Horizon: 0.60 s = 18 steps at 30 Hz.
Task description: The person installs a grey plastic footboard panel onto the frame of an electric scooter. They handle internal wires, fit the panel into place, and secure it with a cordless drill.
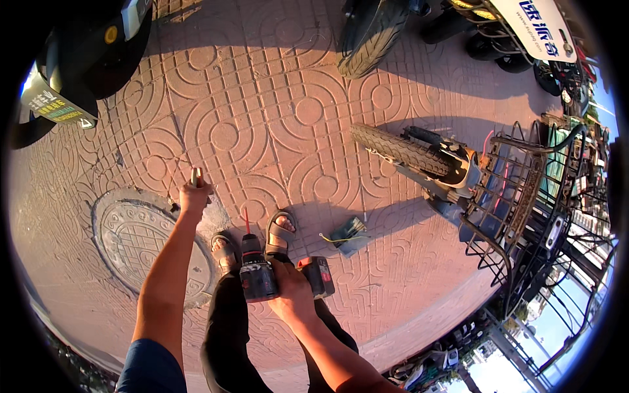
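Note:
My right hand (292, 292) is wrapped round the grip of a black and red cordless drill (258, 278) in front of my legs. A thin red bit (246, 221) sticks out of its chuck, pointing away from me, and the battery shows to the right of the hand. Farther out and to the left, my left hand (193, 198) is closed round a small object with pale, shiny tips (196, 174). Most of that object is hidden by the fingers, so its kind cannot be made out. The hand is held over the paving near the manhole cover.
A round manhole cover (141, 239) lies at left. My sandalled feet (282, 230) stand behind the drill. A greenish crumpled piece (350, 237) with a yellow strand lies right of them. A wheel (409, 149) and wire basket (517, 196) stand at right, other parked vehicles beyond.

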Available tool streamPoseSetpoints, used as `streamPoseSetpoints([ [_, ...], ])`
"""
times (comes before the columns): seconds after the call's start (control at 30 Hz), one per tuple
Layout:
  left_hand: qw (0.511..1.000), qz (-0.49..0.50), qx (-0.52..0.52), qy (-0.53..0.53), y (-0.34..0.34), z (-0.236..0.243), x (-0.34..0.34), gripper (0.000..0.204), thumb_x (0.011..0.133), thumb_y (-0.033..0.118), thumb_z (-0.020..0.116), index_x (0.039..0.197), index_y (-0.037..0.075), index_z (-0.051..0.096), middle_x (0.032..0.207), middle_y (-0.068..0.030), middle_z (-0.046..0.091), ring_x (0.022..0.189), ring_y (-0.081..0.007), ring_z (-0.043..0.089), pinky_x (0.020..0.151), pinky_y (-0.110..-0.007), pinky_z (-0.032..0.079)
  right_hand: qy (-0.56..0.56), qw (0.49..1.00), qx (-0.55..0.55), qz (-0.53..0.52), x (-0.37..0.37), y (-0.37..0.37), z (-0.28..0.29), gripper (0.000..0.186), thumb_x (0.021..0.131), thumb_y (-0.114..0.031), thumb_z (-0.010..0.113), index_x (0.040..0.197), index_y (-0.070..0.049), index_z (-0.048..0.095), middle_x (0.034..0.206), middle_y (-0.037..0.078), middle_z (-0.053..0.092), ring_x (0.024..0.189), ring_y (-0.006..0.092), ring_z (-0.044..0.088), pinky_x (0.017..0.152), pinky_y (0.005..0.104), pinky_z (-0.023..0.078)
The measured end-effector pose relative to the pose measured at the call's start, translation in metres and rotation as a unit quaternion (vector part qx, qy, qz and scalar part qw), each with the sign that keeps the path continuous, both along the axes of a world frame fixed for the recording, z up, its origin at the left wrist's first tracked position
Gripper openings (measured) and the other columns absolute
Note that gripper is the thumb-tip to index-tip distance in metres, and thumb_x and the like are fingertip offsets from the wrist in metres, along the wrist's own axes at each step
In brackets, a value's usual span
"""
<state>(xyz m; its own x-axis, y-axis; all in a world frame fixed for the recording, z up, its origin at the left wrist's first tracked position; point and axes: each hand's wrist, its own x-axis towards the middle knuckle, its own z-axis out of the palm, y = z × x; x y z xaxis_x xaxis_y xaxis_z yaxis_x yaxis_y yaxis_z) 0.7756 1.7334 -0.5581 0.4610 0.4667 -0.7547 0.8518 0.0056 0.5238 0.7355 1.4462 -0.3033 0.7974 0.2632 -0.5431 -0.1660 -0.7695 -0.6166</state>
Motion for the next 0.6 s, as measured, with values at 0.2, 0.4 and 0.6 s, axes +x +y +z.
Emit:
streamPoseSetpoints([
  [0.2,0.962,0.186,-0.201,0.003,-0.029,0.232,-0.117,0.014,0.087,-0.004,0.072,0.085,0.008,0.064,0.075,-0.0084,0.069,0.050,-0.0135,0.057,0.044,-0.030,0.044,0.039,0.994,0.091,-0.041,-0.040,-0.051,0.030,0.047,0.086,-0.029,0.082,0.127,-0.010,0.068,0.110,0.021,0.074,0.103,0.0410,0.072,0.089,0.0465,0.058],
  [0.4,0.984,0.130,-0.115,-0.024,0.019,0.452,-0.223,0.009,0.092,-0.002,0.068,0.095,0.006,0.065,0.081,-0.0149,0.074,0.047,-0.0145,0.057,0.042,-0.029,0.044,0.053,0.997,-0.039,-0.051,-0.095,-0.130,0.135,0.035,0.087,-0.029,0.077,0.116,-0.010,0.073,0.107,0.019,0.077,0.101,0.0406,0.073,0.088,0.0459,0.058],
  [0.6,0.987,0.109,-0.117,-0.026,0.004,0.621,-0.237,0.006,0.097,0.011,0.070,0.098,0.005,0.069,0.088,-0.0138,0.076,0.050,-0.0138,0.059,0.042,-0.028,0.043,0.142,0.968,-0.197,-0.066,-0.186,-0.225,0.199,0.032,0.088,-0.031,0.068,0.110,-0.009,0.072,0.103,0.021,0.077,0.102,0.0425,0.073,0.089,0.0518,0.058],
])
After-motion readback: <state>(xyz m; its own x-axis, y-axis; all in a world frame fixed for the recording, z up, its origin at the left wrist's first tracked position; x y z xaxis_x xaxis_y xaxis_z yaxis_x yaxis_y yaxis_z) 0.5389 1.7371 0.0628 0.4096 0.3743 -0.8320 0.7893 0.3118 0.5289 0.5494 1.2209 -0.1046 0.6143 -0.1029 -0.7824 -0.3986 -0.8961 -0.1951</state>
